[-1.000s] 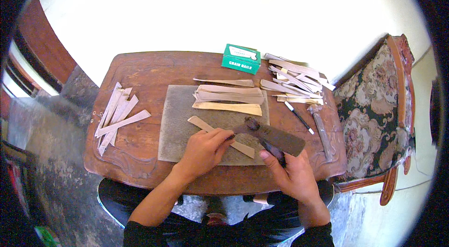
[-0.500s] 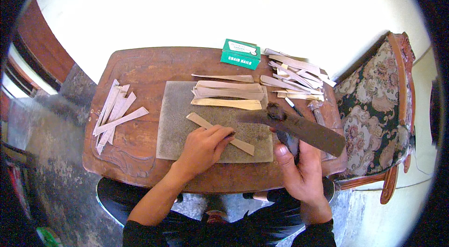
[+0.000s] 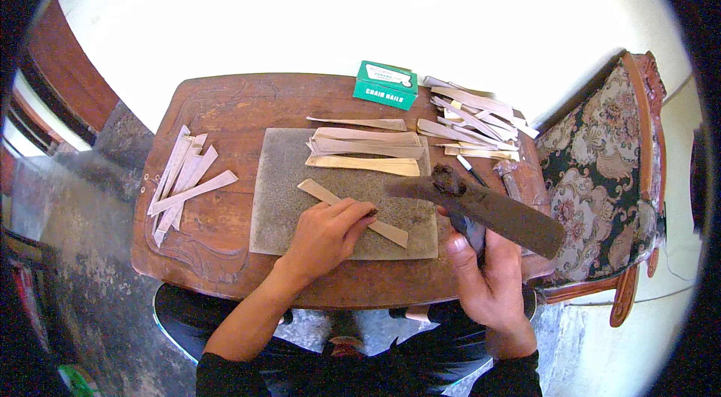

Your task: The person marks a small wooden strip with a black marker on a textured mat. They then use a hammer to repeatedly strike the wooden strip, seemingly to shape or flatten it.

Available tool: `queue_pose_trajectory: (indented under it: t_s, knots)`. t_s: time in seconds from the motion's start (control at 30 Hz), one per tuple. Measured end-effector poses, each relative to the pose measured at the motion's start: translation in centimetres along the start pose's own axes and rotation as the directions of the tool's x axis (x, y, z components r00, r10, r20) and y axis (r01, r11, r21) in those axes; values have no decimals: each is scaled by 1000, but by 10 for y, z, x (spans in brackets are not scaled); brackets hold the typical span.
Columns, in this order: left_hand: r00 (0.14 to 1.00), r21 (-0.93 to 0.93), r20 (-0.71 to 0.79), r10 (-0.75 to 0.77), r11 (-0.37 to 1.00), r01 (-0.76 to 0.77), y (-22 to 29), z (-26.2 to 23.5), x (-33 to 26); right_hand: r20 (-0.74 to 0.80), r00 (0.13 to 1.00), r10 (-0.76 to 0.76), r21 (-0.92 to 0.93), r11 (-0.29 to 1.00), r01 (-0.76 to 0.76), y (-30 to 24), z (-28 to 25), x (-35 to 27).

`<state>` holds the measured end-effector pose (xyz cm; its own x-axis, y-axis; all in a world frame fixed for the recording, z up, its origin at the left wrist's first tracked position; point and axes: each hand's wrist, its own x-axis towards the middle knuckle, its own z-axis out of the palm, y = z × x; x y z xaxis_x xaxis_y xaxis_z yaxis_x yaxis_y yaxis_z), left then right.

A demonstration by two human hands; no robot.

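Observation:
My left hand (image 3: 324, 235) rests over the grey board with thumb and fingers pinched together. At its fingertips is a small dark thing too tiny to make out, above a wooden strip (image 3: 319, 191) that lies slantwise on the board (image 3: 282, 172) and passes under the hand. My right hand (image 3: 492, 284) is wrapped round the dark handle of a hammer (image 3: 503, 218). The long, rusty-brown head is raised to the right of my left hand, apart from the strip. Beyond the hands, several similar strips (image 3: 366, 147) lie stacked along the board's far edge.
A wooden table (image 3: 218, 108) carries a loose pile of strips (image 3: 184, 175) at left and another pile (image 3: 473, 115) at back right. A green box (image 3: 385, 85) stands at the back. A marker (image 3: 469, 169) lies by the right pile. A floral-upholstered chair (image 3: 593, 164) stands at right.
The hammer has shifted slightly to the right, its near end a little lower. My left hand stays pinched at the same spot on the strip.

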<state>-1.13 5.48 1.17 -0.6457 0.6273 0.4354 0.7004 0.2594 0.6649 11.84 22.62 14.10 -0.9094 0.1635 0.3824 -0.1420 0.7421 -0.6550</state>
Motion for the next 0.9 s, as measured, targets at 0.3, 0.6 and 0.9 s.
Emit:
queue_pose_trajectory:
  t_s: [0.3,0.6,0.9]
  knots:
    - [1000,13,-19,24,1000,-24,-1,1,-1,70,995,65,-91,994,-59,-1,0,6]
    - [1000,-2,2,-13,1000,13,-1,1,-1,109,987,119,-80,991,-111,-3,5,8]
    - [1000,-32,-21,-9,999,8,-2,2,-3,53,998,-34,-68,997,37,22,12,7]
